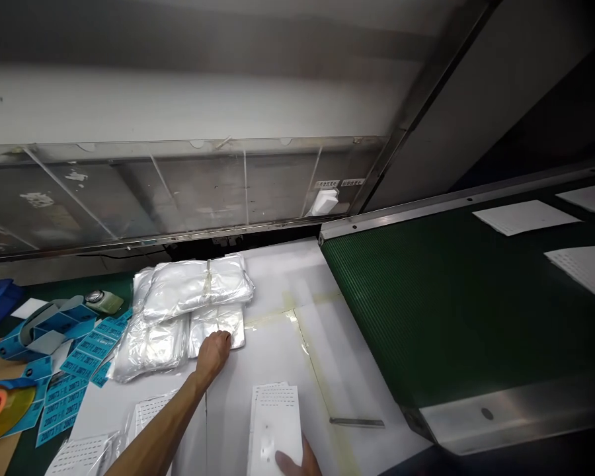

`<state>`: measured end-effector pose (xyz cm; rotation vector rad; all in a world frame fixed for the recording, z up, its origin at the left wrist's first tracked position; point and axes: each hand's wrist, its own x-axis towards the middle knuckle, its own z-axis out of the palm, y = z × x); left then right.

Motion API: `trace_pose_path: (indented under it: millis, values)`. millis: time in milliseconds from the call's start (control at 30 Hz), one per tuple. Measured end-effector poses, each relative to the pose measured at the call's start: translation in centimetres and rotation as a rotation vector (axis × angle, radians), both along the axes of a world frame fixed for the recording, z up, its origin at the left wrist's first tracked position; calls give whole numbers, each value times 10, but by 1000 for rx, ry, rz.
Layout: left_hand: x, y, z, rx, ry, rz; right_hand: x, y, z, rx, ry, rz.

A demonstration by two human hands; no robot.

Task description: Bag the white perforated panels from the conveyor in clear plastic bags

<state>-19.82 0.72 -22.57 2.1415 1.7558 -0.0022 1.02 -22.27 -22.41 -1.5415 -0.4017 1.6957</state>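
Your left hand (213, 352) rests on a silvery bag (219, 324), its fingers curled down against the bag's surface, with no clear pinch showing. Keep that touch light so the pile of clear bags (193, 291) just above doesn't slide. Your left forearm (158, 423) runs diagonally up from the lower left across the white table (361, 390). Your right hand (297, 461) is at the bottom edge of a stack of printed sheets (276, 420), partly out of view; you can't tell whether it grips them.
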Motion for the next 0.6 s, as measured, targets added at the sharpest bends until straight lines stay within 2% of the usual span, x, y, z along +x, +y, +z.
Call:
trace_pose_path:
  millis: [133,400,500,600]
  values:
    - [-6,-3,5,8,-37,-4,2,2,2,-96,46,-11]
    - [-9,-5,8,-4,-236,39,4,2,0,-70,26,16]
    - [-11,-8,17,-27,-312,62,5,3,2,-41,12,5]
    - [-13,-16,33,-14,-391,65,4,9,14,49,-103,-57]
